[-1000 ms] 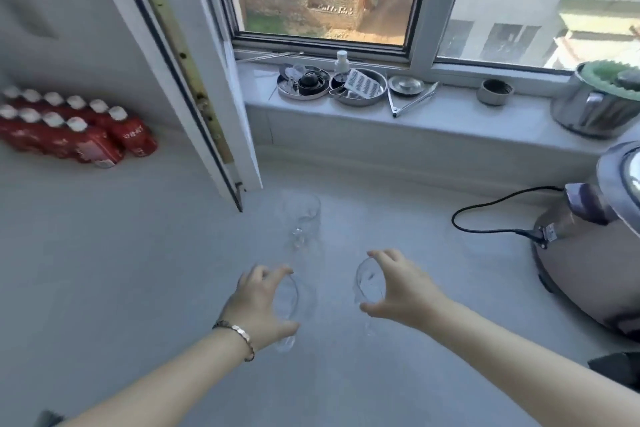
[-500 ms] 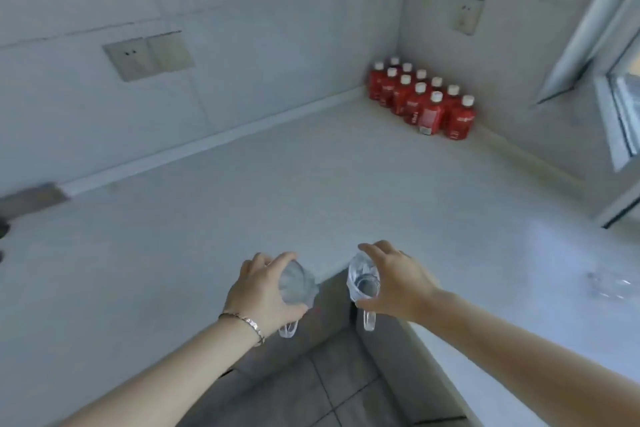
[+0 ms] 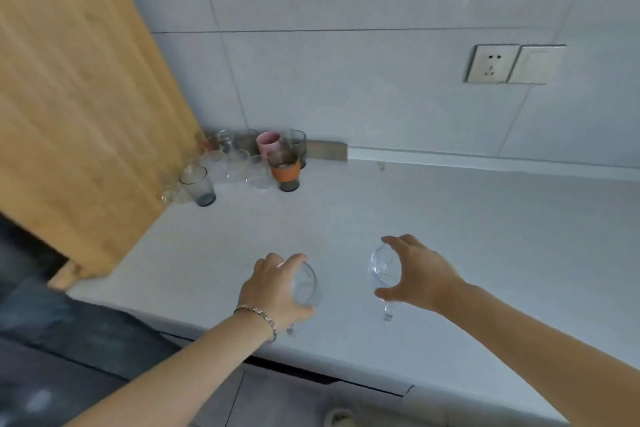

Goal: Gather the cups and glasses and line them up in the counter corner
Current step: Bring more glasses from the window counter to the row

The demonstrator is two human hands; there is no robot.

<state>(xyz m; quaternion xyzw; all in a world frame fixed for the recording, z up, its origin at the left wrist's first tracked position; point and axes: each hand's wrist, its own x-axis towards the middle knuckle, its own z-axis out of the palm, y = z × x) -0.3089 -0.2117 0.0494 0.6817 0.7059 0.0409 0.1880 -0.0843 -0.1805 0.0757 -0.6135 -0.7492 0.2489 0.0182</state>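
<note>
My left hand (image 3: 273, 288) grips a clear glass (image 3: 304, 282) from above, held over the near part of the pale counter (image 3: 450, 236). My right hand (image 3: 419, 274) holds a second clear glass (image 3: 382, 269) the same way, a short way to the right. In the far left corner stands a cluster of several cups and glasses: a glass with an orange sleeve (image 3: 284, 170), a pink cup (image 3: 268, 142), a grey-tinted tumbler (image 3: 198, 184) and clear ones (image 3: 239, 163).
A large wooden board (image 3: 69, 97) leans at the left, bounding the corner. A wall socket and switch (image 3: 512, 63) sit on the tiled wall at the right. The counter's front edge (image 3: 311, 357) runs below my hands, with the floor beneath.
The view has swung left from the window and the red bottles to the corner with the cluster of cups. Both hands still carry their glasses.
</note>
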